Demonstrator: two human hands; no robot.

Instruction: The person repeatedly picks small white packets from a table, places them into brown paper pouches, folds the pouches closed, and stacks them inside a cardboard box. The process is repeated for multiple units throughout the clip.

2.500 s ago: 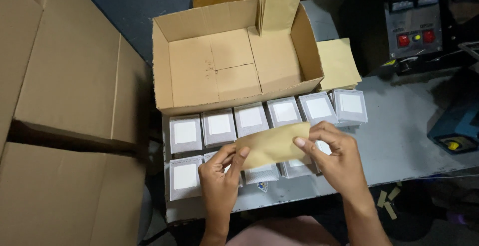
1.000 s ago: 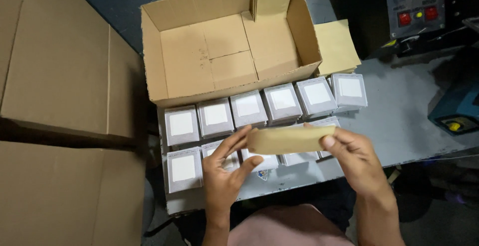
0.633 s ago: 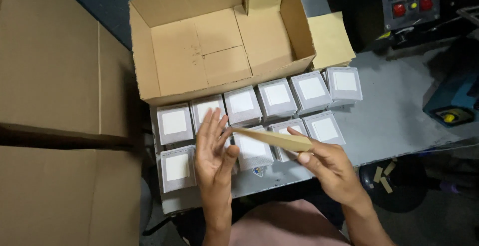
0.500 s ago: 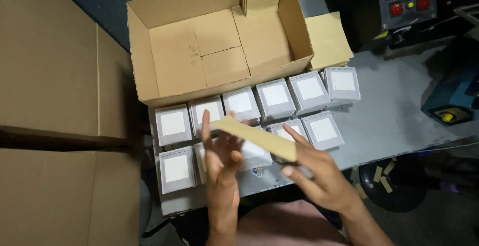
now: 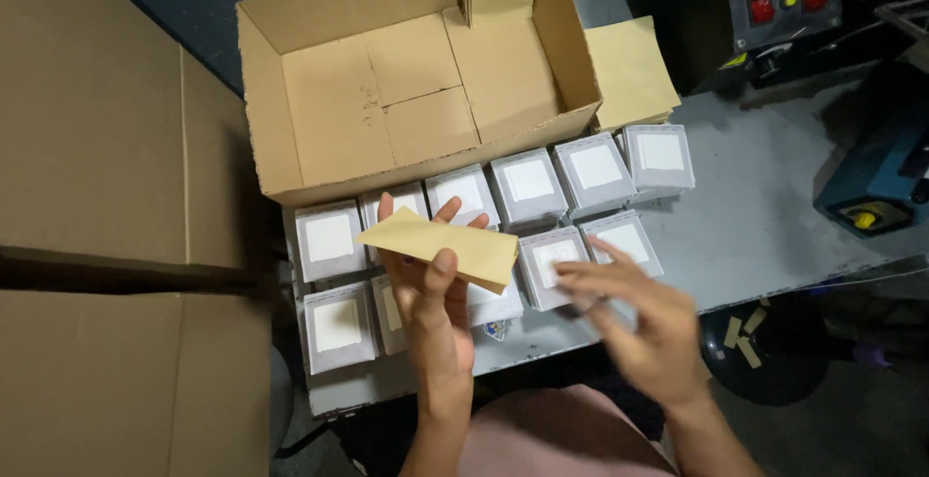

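My left hand (image 5: 433, 295) holds a flat tan cardboard strip (image 5: 437, 246) between thumb and fingers, above two rows of small grey boxes with white labels (image 5: 528, 185). To the right of the strip, my right hand (image 5: 641, 320) hovers blurred over the front row of boxes, fingers spread and holding nothing. An open, empty brown carton (image 5: 387, 100) stands just behind the grey boxes.
A grey table (image 5: 764, 216) carries the boxes and a stack of tan sheets (image 5: 629, 71) right of the carton. Large flat cartons (image 5: 106, 196) lie on the left. A machine with red buttons (image 5: 784, 3) and a blue device (image 5: 876, 192) stand at the right.
The strip was held in both hands; my right hand has let go and moved right. My left hand now holds it alone, turned flatter. The view has shifted toward the carton.
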